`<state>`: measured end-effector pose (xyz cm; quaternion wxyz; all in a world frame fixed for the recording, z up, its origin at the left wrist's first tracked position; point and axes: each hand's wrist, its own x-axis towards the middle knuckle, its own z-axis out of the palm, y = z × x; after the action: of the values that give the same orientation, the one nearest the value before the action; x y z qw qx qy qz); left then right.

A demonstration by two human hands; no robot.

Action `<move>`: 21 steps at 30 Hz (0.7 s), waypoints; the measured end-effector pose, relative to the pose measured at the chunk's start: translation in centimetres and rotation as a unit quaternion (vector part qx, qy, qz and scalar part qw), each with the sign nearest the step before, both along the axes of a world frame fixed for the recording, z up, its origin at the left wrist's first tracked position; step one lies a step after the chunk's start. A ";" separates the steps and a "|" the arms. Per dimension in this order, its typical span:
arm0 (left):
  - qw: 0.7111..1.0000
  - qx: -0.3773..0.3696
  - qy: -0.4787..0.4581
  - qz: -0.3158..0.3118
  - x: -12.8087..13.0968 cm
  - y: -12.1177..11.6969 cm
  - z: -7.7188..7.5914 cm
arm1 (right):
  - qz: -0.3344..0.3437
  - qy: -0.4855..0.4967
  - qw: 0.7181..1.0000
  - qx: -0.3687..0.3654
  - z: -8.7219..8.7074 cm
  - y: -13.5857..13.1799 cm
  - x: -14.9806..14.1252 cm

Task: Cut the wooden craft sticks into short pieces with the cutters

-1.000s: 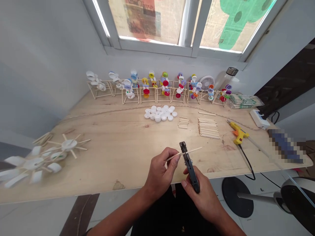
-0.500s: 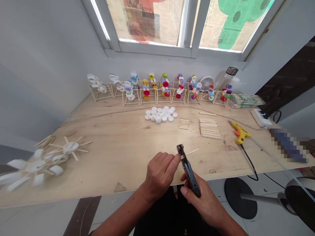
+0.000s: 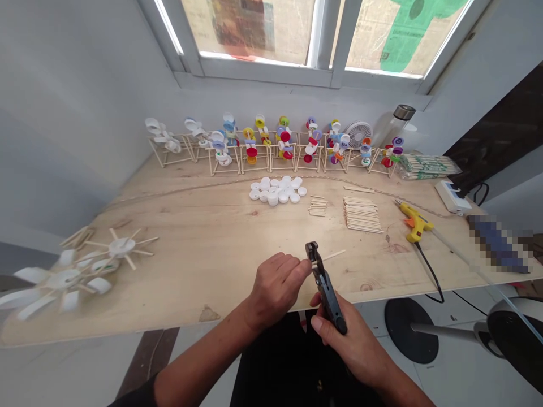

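Note:
Near the front edge of the table, my right hand (image 3: 345,333) is closed around the handles of dark pliers (image 3: 326,288), whose head points up and away from me. My left hand (image 3: 278,288) is closed beside the head, pinching a thin wooden stick (image 3: 335,255). The stick passes through the jaws, and its far end sticks out to the right. Most of its near end is hidden by my left fingers. Farther back lie a bundle of long sticks (image 3: 362,215), a small pile of short sticks (image 3: 318,205) and a cluster of white bottle caps (image 3: 278,189).
A yellow glue gun (image 3: 416,221) with its cord lies on the right, near a power strip (image 3: 452,196). Stick-and-cap wheel models (image 3: 252,148) line the back. At left lie a spoked wheel (image 3: 122,247) and a larger one with white cups (image 3: 63,280).
The view has shifted slightly. Both hands keep nearly the same hold on the stick and pliers.

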<state>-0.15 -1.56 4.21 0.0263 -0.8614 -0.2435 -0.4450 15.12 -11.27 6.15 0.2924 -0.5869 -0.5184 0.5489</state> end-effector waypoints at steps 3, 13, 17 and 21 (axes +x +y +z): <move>0.999 -0.034 -0.025 0.000 0.3 -0.4 0.2 | 0.001 -0.036 0.999 0.010 0.0 0.3 0.1; 0.987 -0.152 -0.058 -0.019 0.1 -0.9 0.8 | 0.005 -0.149 0.987 0.056 0.4 0.6 -0.1; 0.985 -0.163 -0.053 -0.019 -0.1 -1.0 0.9 | 0.003 -0.169 0.983 0.072 0.4 0.6 -0.2; 0.990 -0.125 -0.053 -0.031 -0.1 -0.9 1.1 | 0.001 -0.186 0.979 0.089 0.3 0.6 -0.1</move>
<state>-0.22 -2.47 5.29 -0.1085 -0.8400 -0.2719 -0.4569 15.05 -10.63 6.46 0.2418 -0.6499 -0.6109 0.3822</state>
